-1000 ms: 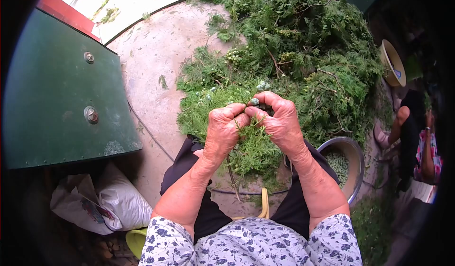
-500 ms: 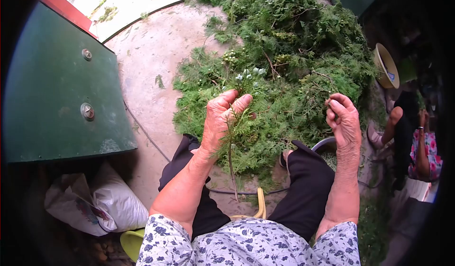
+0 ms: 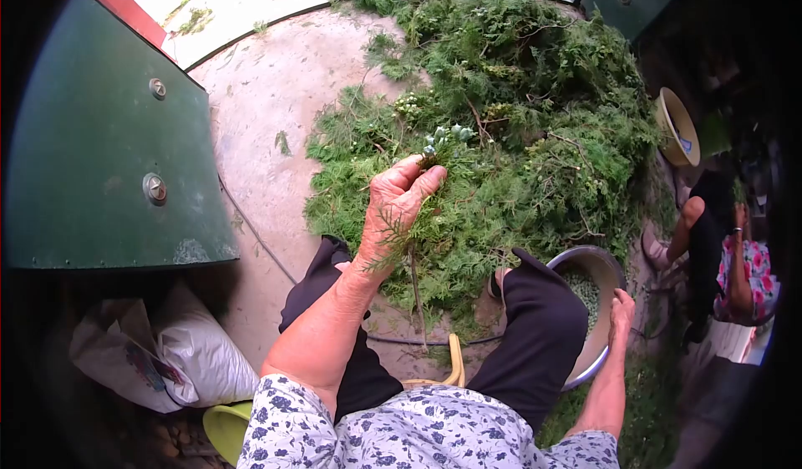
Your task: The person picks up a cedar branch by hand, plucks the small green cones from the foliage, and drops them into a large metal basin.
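My left hand [image 3: 396, 197] is closed, thumb against fingers, on a cypress sprig [image 3: 417, 289]. Pale blue-green cones [image 3: 449, 136] stick out above the fingertips, and the sprig's bare stem hangs below the hand. Down by my right knee, my right hand [image 3: 621, 309] is at the right rim of a metal basin [image 3: 619, 272]. Its fingers look curled together; whatever they hold, if anything, is hidden. Small pale green cones [image 3: 584, 292] lie inside the basin, which is partly covered by my knee.
A big heap of cypress branches [image 3: 510, 110] spreads in front of me. Green metal door [image 3: 109, 143] and white sacks [image 3: 200, 352] stand left. Toward the right are a yellowish basin [image 3: 676, 128] and another person [image 3: 739, 277], seated. A cable [image 3: 255, 231] crosses the floor.
My right hand has dropped from beside the heap to the basin's rim. My left hand stays up with the sprig, which has turned slightly. More of the basin shows.
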Motion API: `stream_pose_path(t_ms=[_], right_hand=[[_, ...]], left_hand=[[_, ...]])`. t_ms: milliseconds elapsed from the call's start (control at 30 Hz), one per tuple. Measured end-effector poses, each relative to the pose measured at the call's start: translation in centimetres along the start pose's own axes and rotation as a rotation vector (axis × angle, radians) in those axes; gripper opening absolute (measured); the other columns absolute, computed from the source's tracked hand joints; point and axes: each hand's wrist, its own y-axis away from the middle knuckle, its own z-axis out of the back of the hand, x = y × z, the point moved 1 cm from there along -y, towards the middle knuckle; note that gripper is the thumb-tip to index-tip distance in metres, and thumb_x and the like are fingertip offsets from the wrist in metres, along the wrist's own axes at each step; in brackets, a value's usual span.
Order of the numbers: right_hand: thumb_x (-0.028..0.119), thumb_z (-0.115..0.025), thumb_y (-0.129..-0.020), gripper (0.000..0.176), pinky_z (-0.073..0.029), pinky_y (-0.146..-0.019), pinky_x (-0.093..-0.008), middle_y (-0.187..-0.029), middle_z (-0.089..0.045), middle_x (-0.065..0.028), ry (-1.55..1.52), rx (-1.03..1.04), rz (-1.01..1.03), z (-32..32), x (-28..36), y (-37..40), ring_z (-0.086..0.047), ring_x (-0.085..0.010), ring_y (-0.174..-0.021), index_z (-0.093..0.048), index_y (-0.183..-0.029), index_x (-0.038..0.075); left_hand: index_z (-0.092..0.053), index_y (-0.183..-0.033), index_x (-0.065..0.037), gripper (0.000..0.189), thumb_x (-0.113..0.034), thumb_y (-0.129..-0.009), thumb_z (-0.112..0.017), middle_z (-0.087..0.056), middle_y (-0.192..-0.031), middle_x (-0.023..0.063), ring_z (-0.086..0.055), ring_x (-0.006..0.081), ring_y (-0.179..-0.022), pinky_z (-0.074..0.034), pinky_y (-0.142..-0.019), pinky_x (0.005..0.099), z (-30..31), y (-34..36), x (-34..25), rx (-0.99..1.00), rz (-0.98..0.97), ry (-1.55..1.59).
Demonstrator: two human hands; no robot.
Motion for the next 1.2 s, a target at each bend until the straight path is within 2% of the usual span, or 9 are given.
stream_pose_path(t_ms=[200, 333, 400, 433, 733, 867, 967, 1067, 1200], right_hand=[[0.004, -0.056, -0.084, 0.018, -0.044, -0.057, -0.0190, -0.081, -0.063, -0.0056, -1.020, 0.149, 0.065, 9.7, 28.1, -0.6, -0.058, -0.0088, -0.068, -0.062, -0.100, -0.003], [0.000, -0.065, -0.077, 0.021, -0.043, -0.056, -0.0204, -0.080, -0.061, -0.0032, -1.067, 0.251, 0.565, 12.2, 41.4, 2.1, -0.056, -0.0093, -0.065, -0.064, -0.097, 0.000], [-0.001, -0.068, -0.072, 0.026, -0.044, -0.057, -0.0235, -0.077, -0.059, -0.0054, -0.992, 0.181, 0.829, 10.8, 45.3, 2.8, -0.056, -0.0121, -0.065, -0.063, -0.097, 0.001], [0.000, -0.069, -0.070, 0.027, -0.045, -0.058, -0.0250, -0.077, -0.058, -0.0069, -0.946, 0.187, 0.841, 10.1, 46.5, 3.3, -0.056, -0.0139, -0.066, -0.063, -0.097, 0.001], [0.003, -0.067, -0.074, 0.017, -0.047, -0.059, -0.0252, -0.074, -0.059, -0.0061, -1.042, 0.285, 0.662, 5.5, 47.4, 3.6, -0.058, -0.0142, -0.065, -0.063, -0.090, -0.002], [0.008, -0.060, -0.084, 0.010, -0.036, -0.045, -0.0169, -0.069, -0.056, 0.0011, -1.528, 0.788, 0.168, 5.6, 47.3, 3.1, -0.050, -0.0043, -0.055, -0.060, -0.088, -0.001], [0.005, -0.057, -0.084, 0.011, -0.035, -0.046, -0.0170, -0.072, -0.055, -0.0004, -1.670, 0.762, 0.152, 6.1, 46.8, 2.0, -0.051, -0.0049, -0.056, -0.056, -0.094, 0.000], [0.000, -0.054, -0.081, 0.016, -0.036, -0.047, -0.0172, -0.077, -0.056, -0.0017, -1.734, 0.775, 0.066, 6.6, 46.4, 1.1, -0.053, -0.0061, -0.059, -0.053, -0.097, 0.000], [0.010, -0.063, -0.081, 0.017, -0.038, -0.050, -0.0176, -0.074, -0.055, 0.0013, -1.567, 0.776, 0.222, 6.2, 45.8, 0.5, -0.050, -0.0037, -0.063, -0.057, -0.094, 0.001]], left_hand=[[-0.063, -0.084, -0.001, 0.020, -0.021, -0.086, -0.062, -0.050, -0.066, -0.0070, -0.043, 0.0013, -0.059, -0.039, -0.049, 0.0187, -0.2, 0.0, -0.2, 0.006, -0.007, -0.192], [-0.059, -0.079, 0.003, 0.020, -0.016, -0.085, -0.062, -0.043, -0.061, -0.0039, -0.037, 0.0050, -0.059, -0.033, -0.052, 0.0234, -0.8, 0.1, -0.6, 0.021, -0.123, -0.429], [-0.060, -0.081, 0.003, 0.015, -0.011, -0.082, -0.062, -0.047, -0.060, 0.0079, -0.043, 0.0117, -0.053, -0.036, -0.050, 0.0275, -1.1, 0.2, -0.5, -0.001, -0.261, -0.439], [-0.062, -0.087, 0.003, 0.014, -0.010, -0.081, -0.062, -0.056, -0.065, 0.0113, -0.053, 0.0175, -0.055, -0.041, -0.052, 0.0290, -1.1, 0.3, -0.8, -0.003, -0.298, -0.490], [-0.064, -0.090, 0.002, 0.016, -0.010, -0.080, -0.063, -0.064, -0.074, 0.0136, -0.060, 0.0176, -0.060, -0.046, -0.054, 0.0272, -0.5, 0.5, -0.7, -0.050, -0.307, -0.553], [-0.064, -0.091, 0.002, 0.016, -0.010, -0.080, -0.064, -0.064, -0.073, 0.0112, -0.058, 0.0126, -0.059, -0.044, -0.054, 0.0253, -0.1, 0.4, -1.1, -0.044, -0.321, -0.515], [-0.064, -0.094, 0.003, 0.019, -0.011, -0.082, -0.064, -0.062, -0.072, 0.0021, -0.052, 0.0055, -0.066, -0.043, -0.060, 0.0215, 0.0, 0.6, -1.8, 0.002, -0.156, -0.457], [-0.065, -0.093, 0.003, 0.019, -0.012, -0.081, -0.065, -0.061, -0.071, 0.0003, -0.051, 0.0048, -0.066, -0.042, -0.060, 0.0205, 0.2, 0.5, -1.5, 0.028, -0.079, -0.430], [-0.065, -0.092, 0.003, 0.020, -0.014, -0.081, -0.065, -0.061, -0.072, 0.0003, -0.051, 0.0043, -0.067, -0.042, -0.061, 0.0210, 0.3, 0.5, -2.0, 0.086, -0.034, -0.427]])
